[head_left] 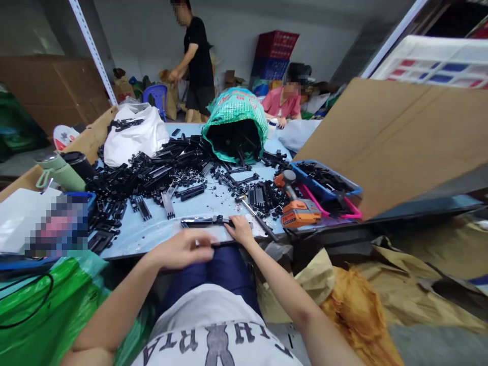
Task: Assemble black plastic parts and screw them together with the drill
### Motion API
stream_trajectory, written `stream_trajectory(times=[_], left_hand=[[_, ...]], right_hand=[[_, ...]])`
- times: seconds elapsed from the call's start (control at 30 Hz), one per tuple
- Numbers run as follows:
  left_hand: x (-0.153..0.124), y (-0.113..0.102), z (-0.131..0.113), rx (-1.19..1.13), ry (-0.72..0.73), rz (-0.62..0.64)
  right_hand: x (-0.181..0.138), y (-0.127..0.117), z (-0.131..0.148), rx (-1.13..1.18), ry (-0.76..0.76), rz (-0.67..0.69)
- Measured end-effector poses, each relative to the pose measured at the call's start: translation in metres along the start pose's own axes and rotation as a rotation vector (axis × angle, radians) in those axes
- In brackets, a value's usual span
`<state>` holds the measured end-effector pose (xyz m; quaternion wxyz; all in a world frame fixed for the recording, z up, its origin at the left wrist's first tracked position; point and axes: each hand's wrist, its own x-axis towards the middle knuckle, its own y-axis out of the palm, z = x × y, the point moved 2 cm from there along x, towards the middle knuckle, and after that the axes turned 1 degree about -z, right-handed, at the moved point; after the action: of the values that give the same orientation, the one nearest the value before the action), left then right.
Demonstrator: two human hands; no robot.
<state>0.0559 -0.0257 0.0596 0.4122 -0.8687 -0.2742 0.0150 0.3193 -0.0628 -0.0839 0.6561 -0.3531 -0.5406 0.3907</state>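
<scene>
1. Toward 8 o'clock from the centre of my feed, by the near edge of the tabletop [131,230], a slim black-and-silver part [202,221] is lying crosswise.
2. At 6 o'clock, I am gripping its right end with the right hand [242,231].
3. Toward 7 o'clock, the left hand [188,247] is hovering, blurred, apart from the right, fingers loosely curling; I am failing to tell whether it is pinching anything.
4. Around 9 o'clock, a heap of black parts [152,175] is spreading loose.
5. At 12 o'clock, a green sack [238,104] is gaping toward me; at 3 o'clock, a blue basket [345,194] is holding more pieces.
6. At 4 o'clock, an orange drill [301,212] is resting untouched; at 5, a hammer [263,223].
7. Across the whole view, I am judging little as finished: one part is getting attention, many are waiting, and I am not telling whether the basket's pieces are done.
</scene>
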Motion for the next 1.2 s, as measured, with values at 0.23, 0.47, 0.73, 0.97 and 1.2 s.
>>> stream_trajectory(times=[0.23,0.47,0.73,0.97,1.2], left_hand=[[0.081,0.067,0.090,0.491,-0.132,0.089],[0.080,0.078,0.105,0.483,-0.155,0.119],[0.076,0.076,0.095,0.384,-0.199,0.175],[0.072,0.079,0.095,0.412,-0.113,0.144],[0.065,0.075,0.099,0.359,-0.039,0.008]], right_hand=[[0.008,-0.022,-0.009,-0.067,-0.002,0.248],[0.024,-0.049,-0.003,0.113,-0.204,0.684],[0.030,-0.025,0.017,-0.007,-0.330,0.724],[0.026,-0.042,0.026,-0.076,-0.256,0.702],[0.030,-0.063,0.042,-0.130,-0.298,0.638]])
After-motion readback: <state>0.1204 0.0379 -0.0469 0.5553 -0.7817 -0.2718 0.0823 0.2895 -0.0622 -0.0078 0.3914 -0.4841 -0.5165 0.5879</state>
